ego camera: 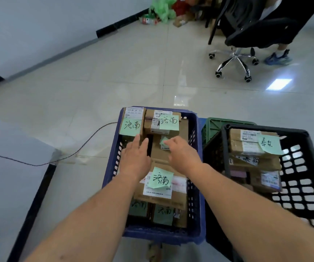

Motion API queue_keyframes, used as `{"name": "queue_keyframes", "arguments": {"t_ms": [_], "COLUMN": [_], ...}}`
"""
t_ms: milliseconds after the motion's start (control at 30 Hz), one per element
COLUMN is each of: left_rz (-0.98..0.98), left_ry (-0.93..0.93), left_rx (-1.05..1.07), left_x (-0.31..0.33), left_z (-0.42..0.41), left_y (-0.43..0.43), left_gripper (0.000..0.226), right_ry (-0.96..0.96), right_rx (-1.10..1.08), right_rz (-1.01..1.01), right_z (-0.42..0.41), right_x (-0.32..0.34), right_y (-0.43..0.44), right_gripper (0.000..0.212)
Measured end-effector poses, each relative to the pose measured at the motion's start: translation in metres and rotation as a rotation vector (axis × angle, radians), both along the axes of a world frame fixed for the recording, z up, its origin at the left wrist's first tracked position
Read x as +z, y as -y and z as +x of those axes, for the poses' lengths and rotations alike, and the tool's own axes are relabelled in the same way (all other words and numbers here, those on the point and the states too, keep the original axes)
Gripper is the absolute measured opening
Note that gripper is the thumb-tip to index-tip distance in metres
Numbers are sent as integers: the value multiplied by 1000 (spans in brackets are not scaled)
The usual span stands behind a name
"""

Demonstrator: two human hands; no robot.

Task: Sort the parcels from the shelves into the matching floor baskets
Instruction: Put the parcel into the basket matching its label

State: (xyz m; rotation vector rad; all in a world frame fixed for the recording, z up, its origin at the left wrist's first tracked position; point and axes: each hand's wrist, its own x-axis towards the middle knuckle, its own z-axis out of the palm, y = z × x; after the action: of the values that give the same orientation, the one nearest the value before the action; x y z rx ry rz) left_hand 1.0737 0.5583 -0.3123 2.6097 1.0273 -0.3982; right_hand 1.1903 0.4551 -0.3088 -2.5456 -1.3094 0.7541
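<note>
A blue floor basket [196,186] holds several cardboard parcels, most with a green sticky note in handwritten characters. Both my hands reach into it. My left hand [136,157] hovers with straight fingers over the gap left of a brown parcel [161,154] in the middle. My right hand [180,152] lies on that parcel's top, fingers loosely bent near its small green note [164,141]. Another noted parcel [161,181] lies nearer me. To the right a black basket [303,178] holds parcels, one with a different green note [268,144].
A green crate [212,125] stands behind the black basket. A black cable [76,152] runs over the tiled floor at left. A black office chair [247,35] with a seated person's foot [278,57] is far right. Bags and litter [163,12] sit by the wall.
</note>
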Motion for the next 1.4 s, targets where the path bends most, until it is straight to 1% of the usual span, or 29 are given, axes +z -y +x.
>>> {"name": "queue_keyframes", "arguments": {"t_ms": [100,167,333,467,633,833,933,1033,1200,1400], "left_rz": [14,62,188,256,304,345,390,402,437,514], "left_ry": [5,1,0,32,8,-20,-21,-63,-145,-196], "left_rx": [90,153,327,483,700,979,1093,1188,1392,1595], "left_x": [22,42,88,114,135,157,166,177,192,210], "left_z": [-45,-77,-158,-222,-320,-449,-517,-591,-727,-857], "left_y": [40,67,130,173,229,294,331,377,473,588], "left_gripper": [66,67,65,65,64,66,69,70,74,75], "right_ry": [24,28,127,184,206,223,242,247,292,339], "right_rx": [142,216,407,580,827,1107,1241,1375,1619,1829], "right_rz": [22,54,162,228,268,330,381,417,503,637], "right_z": [-41,-69,-137,-196,-286,-421,-493,-571,-715,-872], "right_x": [26,46,93,127,155,173,185,197,210,220], "right_y": [22,42,86,106,121,151,173,200,263,354], "right_gripper": [53,52,51,50,50,50,52,54,65,66]}}
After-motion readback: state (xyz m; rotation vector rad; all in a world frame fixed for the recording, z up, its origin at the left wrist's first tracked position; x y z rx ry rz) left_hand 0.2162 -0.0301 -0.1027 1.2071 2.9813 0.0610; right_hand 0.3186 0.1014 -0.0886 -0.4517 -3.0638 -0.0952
